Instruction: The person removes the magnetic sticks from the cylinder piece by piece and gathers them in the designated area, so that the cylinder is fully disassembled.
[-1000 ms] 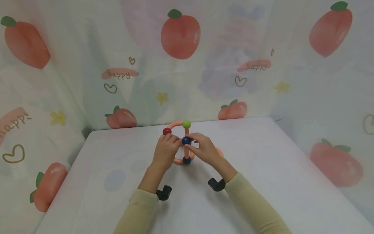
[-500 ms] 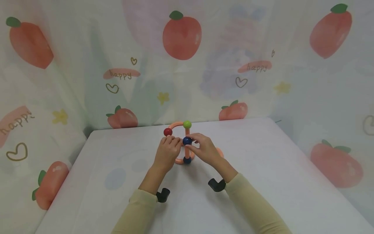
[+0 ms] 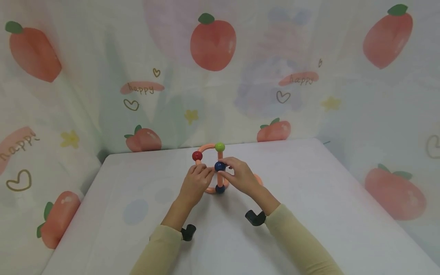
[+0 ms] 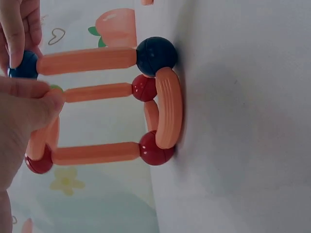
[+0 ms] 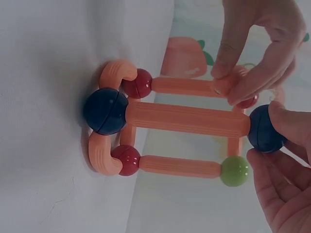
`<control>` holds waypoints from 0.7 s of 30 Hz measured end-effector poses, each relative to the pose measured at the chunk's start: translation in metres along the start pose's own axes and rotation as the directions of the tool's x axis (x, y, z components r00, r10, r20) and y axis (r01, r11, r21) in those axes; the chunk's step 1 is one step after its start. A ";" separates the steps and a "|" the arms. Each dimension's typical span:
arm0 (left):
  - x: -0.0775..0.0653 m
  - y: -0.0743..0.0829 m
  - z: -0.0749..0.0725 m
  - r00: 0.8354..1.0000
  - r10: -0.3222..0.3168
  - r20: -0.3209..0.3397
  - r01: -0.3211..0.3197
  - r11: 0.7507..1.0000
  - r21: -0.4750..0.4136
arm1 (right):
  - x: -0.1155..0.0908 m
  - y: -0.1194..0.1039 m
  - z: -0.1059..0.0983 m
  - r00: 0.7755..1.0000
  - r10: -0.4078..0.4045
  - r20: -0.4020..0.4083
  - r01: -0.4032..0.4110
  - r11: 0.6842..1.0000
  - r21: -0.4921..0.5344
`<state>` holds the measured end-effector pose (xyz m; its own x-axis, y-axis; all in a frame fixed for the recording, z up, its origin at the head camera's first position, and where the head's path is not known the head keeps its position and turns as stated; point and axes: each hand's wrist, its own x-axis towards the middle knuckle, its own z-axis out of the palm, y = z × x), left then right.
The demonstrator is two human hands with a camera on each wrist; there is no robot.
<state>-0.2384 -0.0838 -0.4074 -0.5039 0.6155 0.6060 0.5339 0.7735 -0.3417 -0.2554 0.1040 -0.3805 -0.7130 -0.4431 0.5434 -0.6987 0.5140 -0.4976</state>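
White table (image 3: 309, 214) (peach-print curtains (image 3: 213, 42) behind); both hands' grips pinch the toy frame (image 3: 217, 168).

The rod-and-ball frame (image 3: 215, 168) stands on the table (image 3: 309, 214), near the middle of its far edge, well apart from the left and right edges. The left hand (image 3: 194, 183) is on the frame's left side, the right hand (image 3: 242, 176) on its right, both on the near side. Curved rods (image 4: 167, 114) lie on the table surface at the frame's base; straight rods (image 5: 187, 118) rise from them. A patterned curtain (image 3: 103, 76) hangs behind the far edge.
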 end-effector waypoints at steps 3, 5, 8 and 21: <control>-0.003 -0.003 0.003 0.999 0.021 0.033 -0.021 1.000 0.001 | 0.000 0.000 0.000 1.000 0.010 0.002 -0.010 1.000 0.004; -0.005 -0.004 0.006 0.998 0.031 0.051 -0.032 0.999 0.008 | 0.000 0.000 0.000 1.000 0.012 0.004 -0.012 1.000 0.006; -0.007 -0.005 0.009 0.998 0.041 0.053 -0.042 0.999 0.009 | 0.000 -0.001 0.000 1.000 0.014 0.007 -0.014 1.000 0.010; -0.008 -0.010 0.012 0.993 0.058 0.104 -0.061 0.998 0.025 | -0.001 0.001 0.000 1.000 -0.026 -0.006 0.026 1.000 0.012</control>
<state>-0.2477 -0.0943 -0.4178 -0.5396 0.6719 0.5074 0.5465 0.7379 -0.3960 -0.2554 0.1045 -0.3816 -0.6946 -0.4518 0.5598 -0.7173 0.4935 -0.4919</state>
